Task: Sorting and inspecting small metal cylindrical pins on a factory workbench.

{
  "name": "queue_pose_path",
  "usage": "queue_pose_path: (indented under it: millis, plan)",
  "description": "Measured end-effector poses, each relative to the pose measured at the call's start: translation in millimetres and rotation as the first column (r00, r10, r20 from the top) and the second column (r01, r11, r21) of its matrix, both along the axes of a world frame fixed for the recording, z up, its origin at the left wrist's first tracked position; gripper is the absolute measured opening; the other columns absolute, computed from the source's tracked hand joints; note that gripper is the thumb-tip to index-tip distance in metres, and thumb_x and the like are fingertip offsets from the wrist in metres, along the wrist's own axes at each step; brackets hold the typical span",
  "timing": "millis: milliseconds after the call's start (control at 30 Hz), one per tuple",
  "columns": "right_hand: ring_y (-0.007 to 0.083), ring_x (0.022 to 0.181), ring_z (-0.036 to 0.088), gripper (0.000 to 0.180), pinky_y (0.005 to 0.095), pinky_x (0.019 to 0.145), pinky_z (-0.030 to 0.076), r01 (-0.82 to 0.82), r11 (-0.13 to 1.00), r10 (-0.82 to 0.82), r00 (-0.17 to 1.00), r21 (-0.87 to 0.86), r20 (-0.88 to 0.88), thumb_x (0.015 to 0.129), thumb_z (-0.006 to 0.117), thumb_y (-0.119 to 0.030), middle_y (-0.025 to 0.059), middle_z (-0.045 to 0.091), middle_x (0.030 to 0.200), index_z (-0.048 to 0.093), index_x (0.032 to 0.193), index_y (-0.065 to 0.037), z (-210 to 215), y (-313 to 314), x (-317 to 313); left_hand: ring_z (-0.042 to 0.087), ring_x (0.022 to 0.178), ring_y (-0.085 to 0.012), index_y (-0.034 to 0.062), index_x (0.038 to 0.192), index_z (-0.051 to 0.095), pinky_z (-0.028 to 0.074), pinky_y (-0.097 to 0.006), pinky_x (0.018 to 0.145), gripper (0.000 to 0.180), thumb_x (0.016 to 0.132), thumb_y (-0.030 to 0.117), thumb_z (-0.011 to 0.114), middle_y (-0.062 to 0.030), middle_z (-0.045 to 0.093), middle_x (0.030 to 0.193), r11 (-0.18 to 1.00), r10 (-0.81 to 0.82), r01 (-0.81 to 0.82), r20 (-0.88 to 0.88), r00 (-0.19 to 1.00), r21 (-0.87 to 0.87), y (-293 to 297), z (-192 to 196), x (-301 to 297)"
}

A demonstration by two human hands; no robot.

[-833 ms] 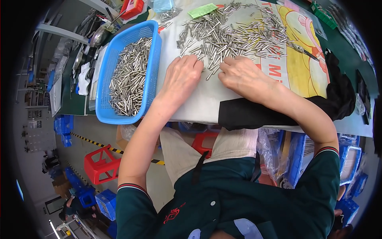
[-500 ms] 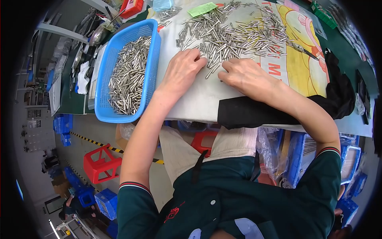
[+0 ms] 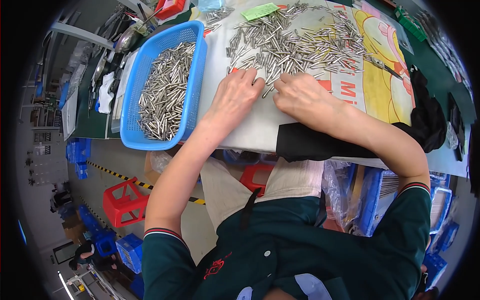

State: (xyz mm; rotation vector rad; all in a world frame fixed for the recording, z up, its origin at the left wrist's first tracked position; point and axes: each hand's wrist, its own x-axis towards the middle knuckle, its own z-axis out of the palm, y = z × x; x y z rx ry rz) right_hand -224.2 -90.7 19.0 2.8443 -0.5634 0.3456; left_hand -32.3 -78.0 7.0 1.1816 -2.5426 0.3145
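Observation:
Small shiny metal pins (image 3: 280,45) lie heaped and scattered on a white printed cloth (image 3: 245,132). At the near edge of the heap, my left hand (image 3: 237,92) is closed with its fingers curled down. My right hand (image 3: 305,97) is beside it, likewise closed, a small gap between the two. Both sets of fingertips are turned away, so whatever they pinch is hidden. Left of my left forearm stands a blue plastic basket (image 3: 199,75) holding many more pins of the same kind.
A black cloth (image 3: 320,142) lies under my right forearm. A green paper slip (image 3: 260,11) rests on the far side of the heap. To the right is a tool with a dark handle (image 3: 385,65). A red stool (image 3: 122,202) stands on the floor at left.
My hands have shifted slightly at the near edge of the heap, the left a little to the right. The whole view has moved slightly.

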Motion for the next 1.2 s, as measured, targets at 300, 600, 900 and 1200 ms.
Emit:
queue_pose_path:
  millis: [300, 600, 900, 1200]
  plan:
    - [0.0219, 0.076, 0.059, 0.008, 0.0317, 0.061, 0.05, 0.189, 0.982, -0.184, 0.976, 0.032, -0.112, 0.062, 0.062, -0.007, 0.0102, 0.059, 0.074, 0.062, 0.067, 0.0, 4.4, 11.8, 9.6, 0.057, 0.078, -0.0297, 0.0018, 0.086, 0.056, 0.048, -0.038, 0.067, 0.012, 0.075, -0.002, 0.06, -0.0117, 0.053, 0.083, 0.997, 0.043, -0.031, -0.185, 0.982, 0.067, 4.5, -8.9, 2.8]
    - [0.013, 0.061, 0.052, 0.014, 0.0259, 0.053, 0.041, -0.177, 0.746, -0.357, 0.707, 0.642, 0.61, 0.073, 0.068, -0.003, 0.0056, 0.055, 0.073, 0.067, 0.087, -0.002, -21.8, -4.8, -14.3, 0.062, 0.071, -0.0132, -0.0034, 0.094, 0.058, 0.048, -0.026, 0.065, 0.011, 0.086, 0.004, 0.059, -0.0078, 0.062, 0.078, 0.826, 0.426, 0.216, -0.827, 0.367, 0.521, 31.7, -10.9, -26.4]
    - [0.0148, 0.062, 0.054, 0.012, 0.0275, 0.052, 0.042, -0.145, 0.742, -0.367, 0.729, 0.655, 0.577, 0.074, 0.069, -0.003, 0.0066, 0.056, 0.072, 0.065, 0.084, 0.0, -28.2, 1.9, -14.9, 0.062, 0.069, -0.0194, -0.004, 0.092, 0.058, 0.049, -0.028, 0.064, 0.01, 0.083, 0.0, 0.06, -0.012, 0.062, 0.081, 0.886, 0.345, 0.086, -0.773, 0.533, 0.456, 40.1, -13.9, -36.8]
    - [0.0245, 0.072, 0.055, 0.013, 0.0351, 0.058, 0.045, -0.063, 0.838, -0.271, 0.814, 0.542, 0.514, 0.07, 0.069, -0.004, 0.0088, 0.056, 0.074, 0.065, 0.082, 0.0, -30.7, 6.7, -15.7, 0.063, 0.077, -0.0129, -0.0058, 0.095, 0.058, 0.05, -0.026, 0.07, 0.011, 0.087, 0.001, 0.058, -0.0093, 0.065, 0.083, 0.816, 0.467, 0.205, -0.825, 0.32, 0.541, 48.7, -23.2, -34.2]
